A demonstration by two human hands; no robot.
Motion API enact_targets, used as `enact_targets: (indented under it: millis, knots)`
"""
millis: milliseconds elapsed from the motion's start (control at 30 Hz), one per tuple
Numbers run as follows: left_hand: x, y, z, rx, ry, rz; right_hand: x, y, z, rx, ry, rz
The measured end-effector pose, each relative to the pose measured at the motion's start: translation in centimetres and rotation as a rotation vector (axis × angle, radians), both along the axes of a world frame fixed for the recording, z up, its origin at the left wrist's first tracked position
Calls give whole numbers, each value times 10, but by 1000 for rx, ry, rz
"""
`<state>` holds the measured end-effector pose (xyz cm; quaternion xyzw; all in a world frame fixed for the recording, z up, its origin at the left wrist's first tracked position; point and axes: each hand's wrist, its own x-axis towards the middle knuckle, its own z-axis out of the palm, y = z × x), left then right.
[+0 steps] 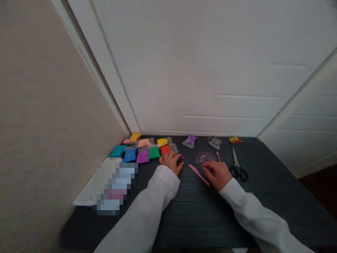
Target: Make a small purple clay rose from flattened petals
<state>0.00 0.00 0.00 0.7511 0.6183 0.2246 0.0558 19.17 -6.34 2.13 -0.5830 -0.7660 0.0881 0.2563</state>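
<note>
My left hand (pixel 171 161) rests on the dark table, thumb and fingers apart. A small purple lump (pixel 182 157), perhaps clay, lies just off its fingertips. My right hand (pixel 217 173) has its thumb and index finger pressed together at the near edge of a clear round disc (pixel 202 157). Whatever sits in that pinch is too small to make out. Several tiny pale pieces lie on the disc. Between my hands lies a pink modelling knife (pixel 199 175), its near end close to my right hand. A thin pink tool (pixel 218 156) shows just beyond the right hand.
Colored packets (pixel 154 153) are grouped at the back left, beside a partly blurred sheet (pixel 105 186). A purple packet (pixel 190 140), a clear bag (pixel 215 142) and a yellow-and-red cluster (pixel 235 140) line the back. Black-handled scissors (pixel 237 168) lie right, near small pink bits. A white panel (pixel 210 112) rises behind.
</note>
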Motion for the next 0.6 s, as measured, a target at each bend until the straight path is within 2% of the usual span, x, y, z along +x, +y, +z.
enact_targets:
  millis: [133, 233, 400, 600]
  knots:
    - [1, 13, -9, -6, -7, 3, -17, 15, -10, 82, -42, 4]
    - [1, 20, -13, -33, -27, -22, -12, 20, -17, 135, -28, -31]
    - [1, 25, -9, -113, -110, -52, 8, 21, -24, 168, 34, -3]
    - [-2, 25, -7, -161, -181, -107, 6, 20, -23, 112, 44, 44]
